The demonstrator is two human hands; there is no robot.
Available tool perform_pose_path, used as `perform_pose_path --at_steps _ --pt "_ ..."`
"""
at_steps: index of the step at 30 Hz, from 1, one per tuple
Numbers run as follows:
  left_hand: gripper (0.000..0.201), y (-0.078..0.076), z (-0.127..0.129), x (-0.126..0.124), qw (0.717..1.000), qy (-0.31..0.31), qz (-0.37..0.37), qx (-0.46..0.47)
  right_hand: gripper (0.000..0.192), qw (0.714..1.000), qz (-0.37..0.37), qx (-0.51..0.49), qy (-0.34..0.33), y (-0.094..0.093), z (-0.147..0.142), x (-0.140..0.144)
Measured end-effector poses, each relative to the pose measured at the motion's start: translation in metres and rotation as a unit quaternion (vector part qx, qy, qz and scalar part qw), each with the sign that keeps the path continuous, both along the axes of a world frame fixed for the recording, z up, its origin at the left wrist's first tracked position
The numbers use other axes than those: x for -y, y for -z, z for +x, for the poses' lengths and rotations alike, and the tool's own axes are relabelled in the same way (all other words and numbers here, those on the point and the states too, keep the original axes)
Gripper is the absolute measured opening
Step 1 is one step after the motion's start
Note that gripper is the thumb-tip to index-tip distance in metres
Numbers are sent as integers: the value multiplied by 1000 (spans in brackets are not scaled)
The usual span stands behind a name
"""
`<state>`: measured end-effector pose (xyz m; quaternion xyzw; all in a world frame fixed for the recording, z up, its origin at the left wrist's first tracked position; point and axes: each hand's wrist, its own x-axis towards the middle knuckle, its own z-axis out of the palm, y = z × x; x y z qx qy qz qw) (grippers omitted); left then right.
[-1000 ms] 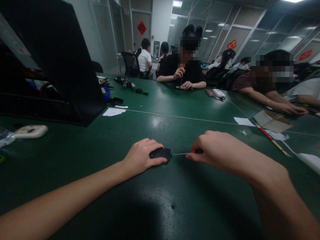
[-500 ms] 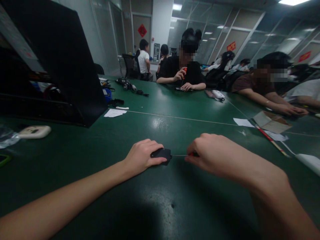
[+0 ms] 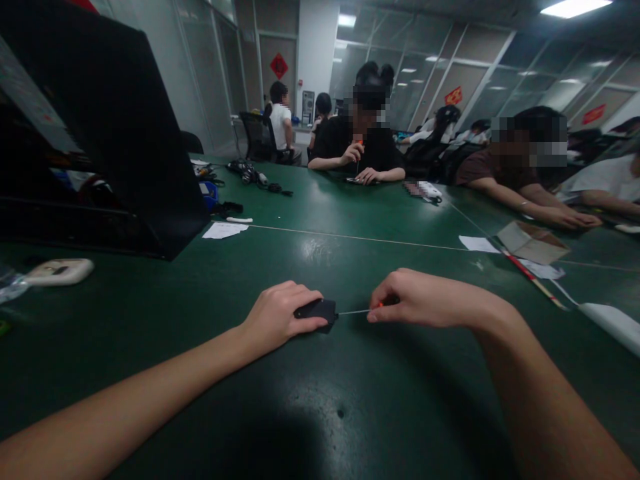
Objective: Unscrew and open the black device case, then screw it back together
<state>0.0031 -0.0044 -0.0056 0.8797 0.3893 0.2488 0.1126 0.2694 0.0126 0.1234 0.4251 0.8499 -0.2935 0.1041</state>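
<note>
A small black rectangular box (image 3: 323,311) rests on the green tabletop (image 3: 320,373), with the fingers and thumb of my left hand (image 3: 283,310) closed around its left part. My right hand (image 3: 407,300) grips a screwdriver (image 3: 354,312). Its thin metal shaft points left and meets the right end of the box, at a small dark tab. A bit of orange handle shows between my right fingers; the rest is hidden in the hand. What exactly the tip touches is too small to tell.
A large black open case (image 3: 150,153) stands at the left, near a white handheld device (image 3: 60,272). Bundled cables (image 3: 255,175) and paper (image 3: 225,230) lie farther back. To the right is an open cardboard box (image 3: 533,241). Across the table a person (image 3: 356,153) holds an orange screwdriver.
My right wrist has turned and lowered, and the fingers sit differently on the screwdriver, showing more orange handle. My left hand still holds the black box. The whole view has shifted slightly.
</note>
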Motion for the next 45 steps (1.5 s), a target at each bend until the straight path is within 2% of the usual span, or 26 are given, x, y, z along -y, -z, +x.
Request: perform_pose_path --at_steps 3,5,7,8,10,12,21,25,28,33,36,40,42,45 --pt "38 0 0 0 1000 0 -3 6 37 1000 -3 -10 -4 2 0 -1" --pt "39 1 0 0 1000 -3 -4 11 39 996 -70 -58 -3 21 5 -11" --pt "39 2 0 0 1000 -5 -6 17 44 971 -207 -119 18 46 9 -21" --pt "39 2 0 0 1000 -6 -8 21 49 963 -239 -126 20 57 10 -26" --pt "38 3 0 0 1000 -10 -13 27 54 953 -267 -138 22 75 10 -32" --pt "39 2 0 0 999 -12 -18 30 52 950 -271 -153 24 82 9 -33" --pt "36 3 -1 -1 996 2 -16 92 39 950 -225 -212 38 78 -7 -27" --pt "35 4 -1 -2 992 27 -11 122 41 963 -138 -228 35 64 -12 -24" --pt "36 3 0 -1 990 43 -22 132 36 973 -55 -224 0 54 -16 -21" --pt "40 -1 -7 -7 983 76 -72 151 31 975 13 -219 -26 55 -22 -18" --pt "49 -4 -18 -15 978 102 -123 137 31 973 38 -228 -21 59 -25 -17" --pt "50 -5 -29 -24 962 82 -215 145 30 970 65 -232 -19 61 -27 -17" --pt "49 -4 -29 -25 959 86 -225 151 31 970 63 -235 -26 62 -27 -18" --pt "47 -5 -28 -25 959 91 -218 154 34 968 19 -249 -33 65 -25 -22"
